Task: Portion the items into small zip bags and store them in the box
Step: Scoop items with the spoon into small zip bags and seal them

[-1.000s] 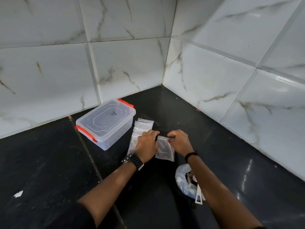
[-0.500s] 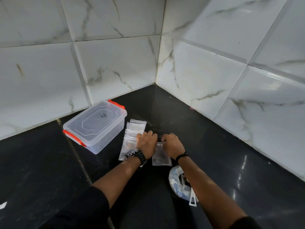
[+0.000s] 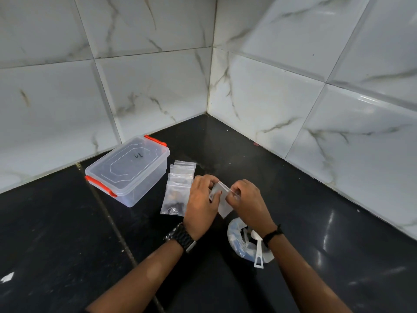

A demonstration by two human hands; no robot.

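A small zip bag (image 3: 222, 203) is being pinched at its mouth above the counter (image 3: 304, 222) by the left hand (image 3: 202, 205) and right hand (image 3: 249, 202), apparently being opened or sealed; the closed box (image 3: 128, 171) is likely being left for unlatching later.

One clear plastic box (image 3: 127, 171) stands on the black surface (image 3: 56, 233), its lid on and closed by two orange clips — one at the far end (image 3: 155, 140), one at the near end (image 3: 100, 185).

Right of the box lies a row of small zip bags (image 3: 179, 188); four overlapping ones can be made out, though the exact count is hard to tell where they overlap.

One more small zip bag (image 3: 223, 205) is pinched between two hands — the left hand (image 3: 202, 207) and the right hand (image 3: 249, 203).

One crumpled clear plastic bag (image 3: 242, 243) sits near the right wrist, with one white strip-like piece (image 3: 259, 253) lying on it.

Two wristbands: one watch (image 3: 181, 237), one thin black band (image 3: 272, 234).

One white scrap (image 3: 7, 277) lies at the near left.
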